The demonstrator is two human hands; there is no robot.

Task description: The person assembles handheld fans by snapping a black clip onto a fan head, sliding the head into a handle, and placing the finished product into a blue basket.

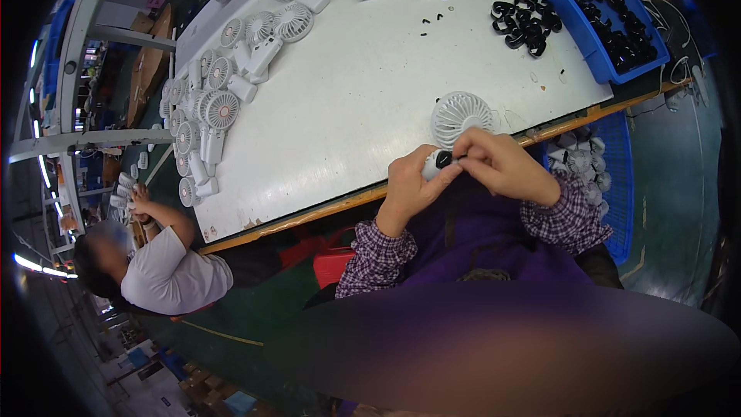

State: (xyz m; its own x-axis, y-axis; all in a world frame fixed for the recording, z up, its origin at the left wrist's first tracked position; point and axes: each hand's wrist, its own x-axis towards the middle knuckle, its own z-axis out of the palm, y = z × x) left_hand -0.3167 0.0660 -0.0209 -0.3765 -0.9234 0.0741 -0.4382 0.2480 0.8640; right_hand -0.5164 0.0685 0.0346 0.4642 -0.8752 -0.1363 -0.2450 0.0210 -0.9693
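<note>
A: Where is the white fan point(461, 117)?

B: At the front edge of the white worktop point(332, 93), right before the person. Its round slatted head shows over the bare surface, and the handle point(429, 171) appears to point back toward the person.

A: How is the left grip?

B: Closed around that handle. The left hand point(407, 185) has its thumb along the near side, and a black piece point(443, 158) shows at the handle's end.

A: And the right?

B: The right hand point(505, 168) comes in from the other side, thumb and forefinger drawn close together just beside the black piece (whether they pinch something tiny, one cannot tell).

A: What else is on the worktop?

B: Toward the far right sits a loose pile of curled black clips point(526, 19), next to a blue tray point(587, 42) full of small black parts point(598, 8). A few dark bits point(424, 22) are scattered left of the pile. Many finished-looking fans point(223, 110) crowd the left side, some overlapping.

A: Below the edge?

B: A blue basket point(624, 208) of white fan pieces point(580, 161) on the right, a red stool point(333, 264) on the left. A co-worker point(181, 274) in a white shirt is beyond the worktop's left end.
</note>
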